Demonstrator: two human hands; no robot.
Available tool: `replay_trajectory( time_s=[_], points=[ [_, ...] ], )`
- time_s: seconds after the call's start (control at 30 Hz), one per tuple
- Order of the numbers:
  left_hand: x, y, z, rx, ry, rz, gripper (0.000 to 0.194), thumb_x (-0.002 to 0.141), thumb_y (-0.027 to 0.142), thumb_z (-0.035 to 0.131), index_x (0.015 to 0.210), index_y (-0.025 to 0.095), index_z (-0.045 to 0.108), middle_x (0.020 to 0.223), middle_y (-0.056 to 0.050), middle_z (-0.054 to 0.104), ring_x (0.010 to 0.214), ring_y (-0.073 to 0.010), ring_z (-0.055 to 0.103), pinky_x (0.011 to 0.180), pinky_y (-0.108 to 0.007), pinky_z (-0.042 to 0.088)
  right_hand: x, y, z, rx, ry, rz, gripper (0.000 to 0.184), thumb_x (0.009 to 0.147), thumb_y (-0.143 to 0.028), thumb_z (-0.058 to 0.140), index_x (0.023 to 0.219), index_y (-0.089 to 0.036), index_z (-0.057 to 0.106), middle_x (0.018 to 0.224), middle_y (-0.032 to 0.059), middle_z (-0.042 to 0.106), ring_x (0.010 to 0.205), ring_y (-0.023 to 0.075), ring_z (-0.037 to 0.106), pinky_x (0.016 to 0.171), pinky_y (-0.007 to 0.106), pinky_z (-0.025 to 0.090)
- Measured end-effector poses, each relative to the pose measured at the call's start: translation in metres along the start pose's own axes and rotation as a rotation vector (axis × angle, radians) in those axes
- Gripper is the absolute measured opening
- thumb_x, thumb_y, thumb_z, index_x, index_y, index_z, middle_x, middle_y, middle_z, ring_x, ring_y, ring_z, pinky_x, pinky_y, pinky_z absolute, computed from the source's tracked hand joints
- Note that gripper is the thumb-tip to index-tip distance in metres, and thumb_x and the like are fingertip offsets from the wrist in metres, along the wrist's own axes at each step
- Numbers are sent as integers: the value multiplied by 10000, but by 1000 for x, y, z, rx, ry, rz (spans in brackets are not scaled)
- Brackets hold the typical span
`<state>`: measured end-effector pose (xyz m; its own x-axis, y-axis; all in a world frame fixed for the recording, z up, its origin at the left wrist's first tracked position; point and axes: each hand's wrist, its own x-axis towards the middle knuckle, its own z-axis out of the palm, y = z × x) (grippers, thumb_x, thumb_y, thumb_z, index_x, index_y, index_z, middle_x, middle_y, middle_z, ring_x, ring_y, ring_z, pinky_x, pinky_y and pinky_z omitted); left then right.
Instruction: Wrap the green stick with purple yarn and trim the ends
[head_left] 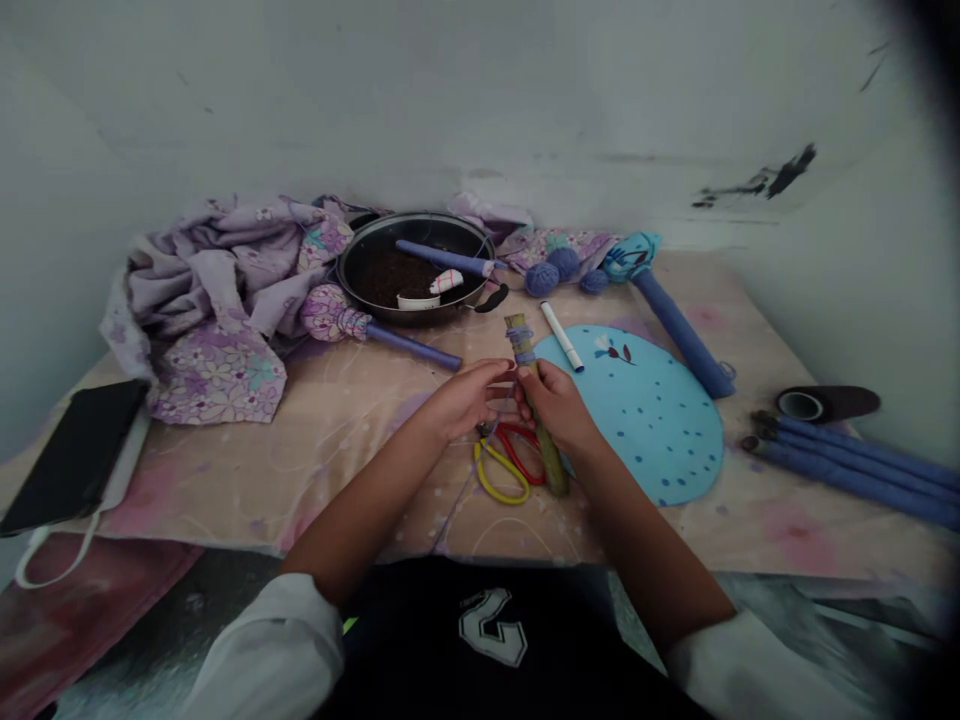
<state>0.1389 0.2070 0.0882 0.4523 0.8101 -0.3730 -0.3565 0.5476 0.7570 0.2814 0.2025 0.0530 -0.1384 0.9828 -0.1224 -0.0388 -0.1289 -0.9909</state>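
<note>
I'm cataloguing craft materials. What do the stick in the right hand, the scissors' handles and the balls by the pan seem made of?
Stick: probably bamboo or wood, dull greenish-brown, with uneven, natural-looking colour.
Scissors' handles: likely plastic, smooth, evenly red and yellow.
Balls: probably yarn, matte, with a wound look.

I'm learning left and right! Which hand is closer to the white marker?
Right. In the picture, the right hand is just below the white marker; the left hand is farther, below and to its left.
</note>
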Motion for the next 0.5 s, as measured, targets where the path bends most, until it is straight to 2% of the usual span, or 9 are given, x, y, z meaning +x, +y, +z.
replay_trajectory(
  time_s=[0.1, 0.17, 0.23, 0.27, 0.3, 0.37, 0.43, 0.5],
  points=[
    [-1, -1, 7, 28, 127, 18, 111, 779, 225, 542, 875, 169, 544, 860, -32, 567, 669, -117, 566, 492, -238, 489, 1, 3, 3, -243, 27, -59, 263, 822, -471, 524, 771, -220, 465, 589, -51, 505, 391, 73, 418, 337, 197, 324],
    [1, -7, 11, 61, 216, 31, 71, 774, 218, 544, 826, 173, 526, 771, -3, 533, 580, -84, 532, 392, -164, 372, 0, 3, 5, -374, 36, -120, 229, 834, -433, 513, 776, -214, 483, 599, -43, 510, 423, 78, 434, 365, 199, 331],
    [5, -15, 13, 101, 289, 63, 78, 779, 237, 545, 784, 176, 497, 653, 28, 480, 483, -61, 483, 354, -145, 283, -2, 1, 8, -391, 3, -126, 225, 847, -430, 493, 785, -214, 482, 582, -50, 501, 418, 75, 432, 368, 196, 332],
    [8, -19, 13, 125, 282, 83, 108, 793, 279, 535, 785, 182, 488, 602, 39, 467, 441, -63, 469, 351, -156, 282, -3, -1, 8, -349, -31, -96, 240, 854, -447, 480, 790, -216, 472, 569, -56, 498, 401, 72, 427, 357, 194, 330],
    [10, -23, 12, 147, 226, 105, 155, 809, 340, 520, 809, 189, 488, 562, 46, 468, 413, -75, 472, 362, -176, 309, -4, -4, 8, -278, -70, -50, 261, 857, -473, 471, 797, -219, 459, 557, -62, 497, 379, 69, 420, 339, 189, 322],
    [14, -28, 9, 201, 170, 218, 270, 775, 439, 568, 819, 181, 504, 506, 62, 452, 397, -77, 471, 404, -197, 362, -7, -9, 7, -98, -141, 57, 298, 845, -519, 478, 828, -225, 429, 543, -74, 509, 342, 62, 405, 303, 176, 298],
    [16, -31, 5, 273, 132, 314, 352, 696, 465, 657, 810, 150, 549, 526, 47, 492, 432, -63, 483, 442, -192, 376, -10, -15, 5, 66, -173, 131, 332, 803, -518, 552, 870, -229, 405, 553, -81, 527, 337, 52, 402, 290, 156, 280],
    [16, -32, 3, 284, 96, 342, 391, 655, 464, 696, 825, 132, 578, 544, 39, 515, 456, -62, 496, 466, -194, 386, -12, -19, 2, 174, -197, 164, 379, 752, -480, 629, 894, -227, 386, 559, -83, 536, 347, 46, 407, 296, 143, 280]
  ],
)
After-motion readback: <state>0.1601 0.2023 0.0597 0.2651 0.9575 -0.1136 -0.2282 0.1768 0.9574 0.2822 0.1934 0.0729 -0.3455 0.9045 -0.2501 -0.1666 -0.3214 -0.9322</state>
